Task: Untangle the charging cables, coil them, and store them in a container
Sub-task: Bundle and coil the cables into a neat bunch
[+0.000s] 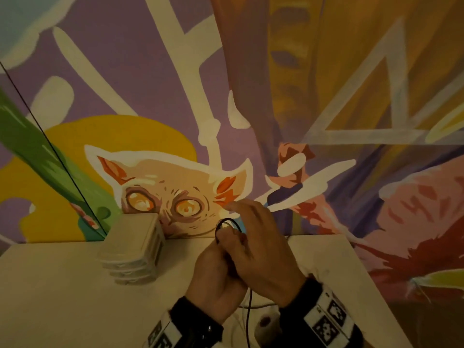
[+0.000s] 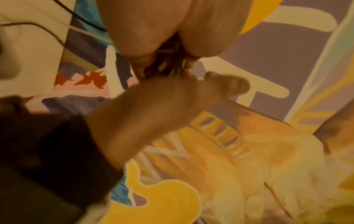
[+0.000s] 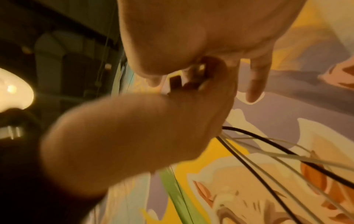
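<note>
Over the white table (image 1: pixel 62 285) my two hands meet, both on a bundle of charging cables. My left hand (image 1: pixel 221 262) grips the bundle, and a small loop of black cable (image 1: pixel 226 222) sticks up above its fingers. My right hand (image 1: pixel 253 229) lies over the left and pinches the cable at that loop, one finger stretched forward. In the left wrist view the left hand (image 2: pixel 168 50) curls round dark cable turns (image 2: pixel 168 63). In the right wrist view black and white cable strands (image 3: pixel 272 153) fan out below the left hand (image 3: pixel 145 130). The right hand (image 3: pixel 191 45) is above it.
A stack of clear lidded plastic containers (image 1: pixel 133 252) stands at the table's back, left of my hands. The black cable's tail (image 1: pixel 248 320) hangs down to a white cable (image 1: pixel 253 307) and a white round object (image 1: pixel 266 322) at the near edge. A painted wall rises behind the table.
</note>
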`<state>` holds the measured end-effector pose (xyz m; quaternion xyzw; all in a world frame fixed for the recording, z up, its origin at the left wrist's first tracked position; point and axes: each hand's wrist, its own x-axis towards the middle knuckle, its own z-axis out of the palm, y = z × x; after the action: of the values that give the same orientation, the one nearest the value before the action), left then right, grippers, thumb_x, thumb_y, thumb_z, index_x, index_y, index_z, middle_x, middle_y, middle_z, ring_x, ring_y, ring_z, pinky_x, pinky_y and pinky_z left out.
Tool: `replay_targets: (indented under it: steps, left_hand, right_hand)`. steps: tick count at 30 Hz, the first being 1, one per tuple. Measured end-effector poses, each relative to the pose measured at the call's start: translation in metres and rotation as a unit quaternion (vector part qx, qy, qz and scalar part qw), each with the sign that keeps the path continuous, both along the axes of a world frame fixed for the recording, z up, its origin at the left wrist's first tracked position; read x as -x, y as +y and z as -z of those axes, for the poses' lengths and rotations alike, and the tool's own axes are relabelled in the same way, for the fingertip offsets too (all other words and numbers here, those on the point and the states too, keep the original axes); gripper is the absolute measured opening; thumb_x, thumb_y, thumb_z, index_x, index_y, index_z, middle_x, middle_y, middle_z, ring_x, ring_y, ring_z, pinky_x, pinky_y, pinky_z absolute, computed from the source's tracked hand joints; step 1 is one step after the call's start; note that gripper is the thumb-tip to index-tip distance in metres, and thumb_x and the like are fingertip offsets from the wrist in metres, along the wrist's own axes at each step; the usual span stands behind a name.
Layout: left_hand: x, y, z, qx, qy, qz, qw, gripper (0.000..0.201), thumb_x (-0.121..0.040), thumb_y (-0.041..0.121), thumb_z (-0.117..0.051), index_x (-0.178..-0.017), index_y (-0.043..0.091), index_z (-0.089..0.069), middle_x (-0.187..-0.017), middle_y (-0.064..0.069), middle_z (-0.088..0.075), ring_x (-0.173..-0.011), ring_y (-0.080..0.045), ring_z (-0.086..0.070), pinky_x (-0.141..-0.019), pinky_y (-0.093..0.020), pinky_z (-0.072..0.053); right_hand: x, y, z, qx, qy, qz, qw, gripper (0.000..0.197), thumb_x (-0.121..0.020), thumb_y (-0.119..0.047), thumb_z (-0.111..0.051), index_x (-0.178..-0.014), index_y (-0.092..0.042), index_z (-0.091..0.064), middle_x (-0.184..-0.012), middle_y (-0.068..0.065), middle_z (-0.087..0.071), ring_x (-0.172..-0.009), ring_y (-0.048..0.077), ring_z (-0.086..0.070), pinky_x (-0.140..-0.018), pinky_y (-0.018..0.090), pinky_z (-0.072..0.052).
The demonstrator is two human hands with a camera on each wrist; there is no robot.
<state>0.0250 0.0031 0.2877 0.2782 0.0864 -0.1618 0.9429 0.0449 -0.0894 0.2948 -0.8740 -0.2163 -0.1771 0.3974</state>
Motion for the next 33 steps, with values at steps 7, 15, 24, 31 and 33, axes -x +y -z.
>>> replay_targets:
  steps: [7,15,24,31,33]
  left_hand:
    - [-0.005,0.032,-0.014,-0.128,-0.080,0.155,0.976,0.013,-0.092,0.014,-0.053,-0.082,0.008,-0.058,-0.053,0.002,-0.034,-0.041,-0.010,-0.032,-0.040,-0.021,-0.031]
    - [-0.019,0.072,-0.039,-0.302,-0.220,0.093,0.923,0.022,-0.095,0.019,-0.049,-0.078,0.013,-0.062,-0.054,-0.001,-0.035,-0.042,-0.013,-0.033,-0.040,-0.023,-0.033]
    - [-0.014,0.046,-0.012,-0.459,-0.307,0.015,0.834,0.017,-0.090,0.034,-0.046,-0.094,0.020,-0.053,-0.050,-0.003,-0.034,-0.043,-0.019,-0.027,-0.044,-0.033,-0.025]
    - [-0.024,0.042,0.000,-0.637,-0.395,-0.046,0.661,0.008,-0.099,0.022,-0.042,-0.099,0.027,-0.049,-0.053,0.010,-0.051,-0.045,-0.008,-0.043,-0.047,-0.020,-0.034]
    - [-0.023,0.041,-0.002,-0.661,-0.415,-0.056,0.622,0.020,-0.096,0.026,-0.044,-0.108,0.015,-0.054,-0.063,0.008,-0.058,-0.055,-0.011,-0.054,-0.054,-0.024,-0.043]
  right_hand:
    - [-0.038,-0.041,-0.008,0.046,0.104,-0.181,0.977,0.066,-0.080,-0.008,-0.063,-0.136,-0.027,-0.036,-0.128,-0.007,-0.054,-0.116,0.009,-0.052,-0.099,0.038,-0.045]
    - [-0.033,-0.032,-0.017,0.023,0.125,-0.134,0.983,0.038,-0.096,-0.044,-0.036,-0.111,-0.015,-0.056,-0.063,-0.007,-0.054,-0.056,0.005,-0.055,-0.055,0.015,-0.042]
    - [-0.017,0.000,-0.012,0.103,0.035,0.015,0.994,0.028,-0.101,-0.037,-0.031,-0.109,-0.016,-0.048,-0.079,-0.005,-0.052,-0.068,0.014,-0.055,-0.059,0.026,-0.046]
    - [-0.011,0.001,-0.023,-0.010,0.089,-0.021,0.996,0.044,-0.095,-0.048,-0.025,-0.110,-0.015,-0.051,-0.082,-0.002,-0.058,-0.065,0.007,-0.053,-0.055,0.016,-0.042]
    - [-0.008,0.005,-0.024,-0.039,0.113,-0.029,0.992,0.064,-0.082,-0.069,-0.022,-0.108,-0.018,-0.051,-0.079,-0.002,-0.060,-0.069,0.013,-0.059,-0.061,0.026,-0.052]
